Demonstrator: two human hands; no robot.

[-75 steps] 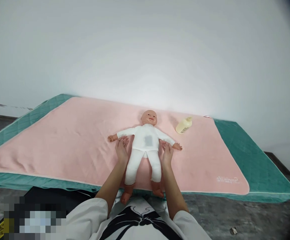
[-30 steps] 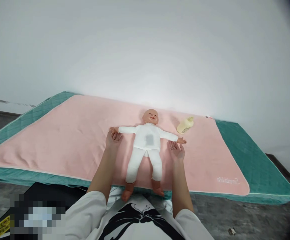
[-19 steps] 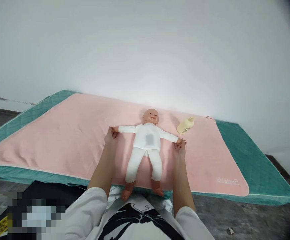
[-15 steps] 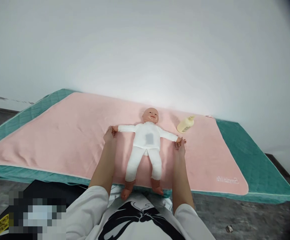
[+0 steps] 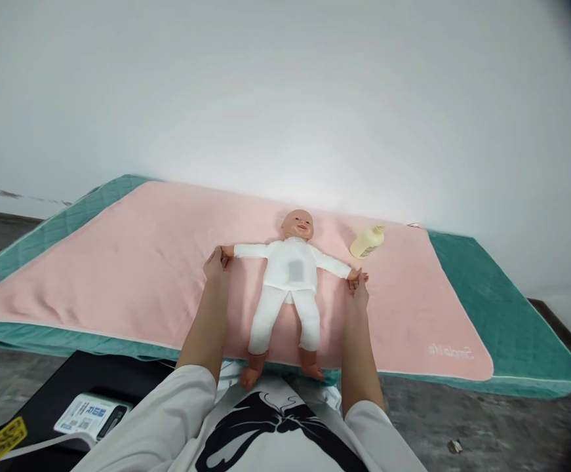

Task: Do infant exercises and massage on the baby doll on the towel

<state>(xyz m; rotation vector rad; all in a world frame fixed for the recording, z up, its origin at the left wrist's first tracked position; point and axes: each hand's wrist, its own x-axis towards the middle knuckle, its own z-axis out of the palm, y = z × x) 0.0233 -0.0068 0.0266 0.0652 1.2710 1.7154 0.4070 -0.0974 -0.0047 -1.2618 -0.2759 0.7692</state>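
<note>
A baby doll (image 5: 292,265) in a white top and white trousers lies on its back on a pink mat (image 5: 132,262), head toward the wall. Its arms are stretched out to both sides. My left hand (image 5: 215,262) is closed on the doll's hand at the left. On the other side, my right hand (image 5: 358,287) grips the doll's other hand. The doll's bare feet reach over the near edge, close to my shirt. A pale yellow pump bottle (image 5: 366,242) stands tilted-looking on the mat, just beyond my right hand.
Under the pink mat is a green quilted mattress (image 5: 492,295), set against a white wall (image 5: 285,98). At the lower left, a white device (image 5: 91,416) with a cable rests on a black surface (image 5: 63,387). A small scrap (image 5: 455,446) lies on the grey floor.
Both hands keep their hold on the doll's hands, and the doll's pose looks the same. The view has shifted very slightly.
</note>
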